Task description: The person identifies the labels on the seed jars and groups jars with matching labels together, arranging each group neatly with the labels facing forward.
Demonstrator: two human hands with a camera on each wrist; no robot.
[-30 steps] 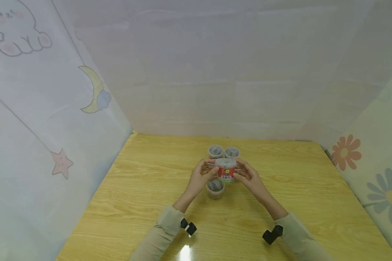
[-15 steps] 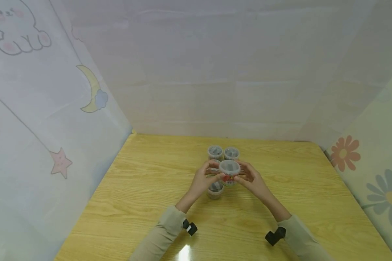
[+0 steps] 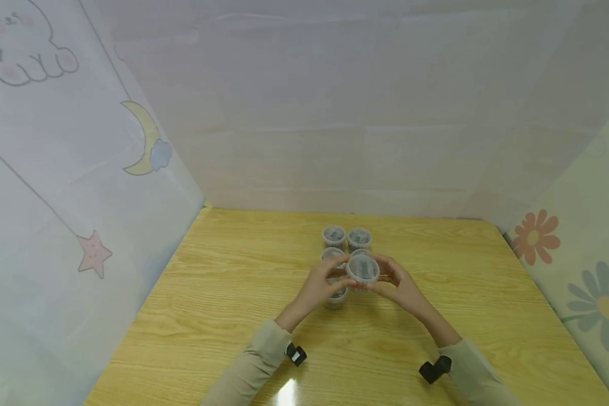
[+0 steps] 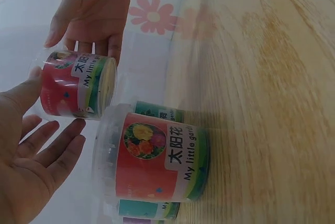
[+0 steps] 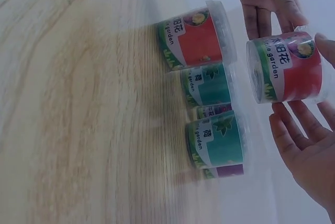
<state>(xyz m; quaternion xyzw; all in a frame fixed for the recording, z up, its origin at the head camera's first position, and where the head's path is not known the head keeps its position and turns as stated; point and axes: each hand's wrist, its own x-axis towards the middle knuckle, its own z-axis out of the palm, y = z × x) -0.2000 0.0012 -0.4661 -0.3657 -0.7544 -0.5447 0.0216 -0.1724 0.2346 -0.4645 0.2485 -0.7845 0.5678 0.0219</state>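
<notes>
A round clear plastic tub (image 3: 362, 269) with a lid and a red "My little garden" flower label is held above the table between both hands. My left hand (image 3: 317, 288) pinches its left side, thumb in front and fingers behind. From the other side my right hand (image 3: 405, 288) grips it the same way. In the left wrist view the held tub (image 4: 78, 84) is slightly tilted, its base raised over the tabletop. A matching red-labelled tub (image 4: 152, 156) stands just below, at the front left of the group; the left hand partly covers it in the head view.
Two lidded tubs stand at the back, one at left (image 3: 334, 235) and one at right (image 3: 359, 238). Two more sit in the middle row, partly hidden by the hands. A green-labelled tub (image 5: 215, 139) and purple labels show. Wood-grain table (image 3: 208, 316); printed cloth walls surround it.
The held tub has moved slightly right and toward me, and tipped so its lid faces the camera. Both hands moved with it, uncovering more of the middle tubs.
</notes>
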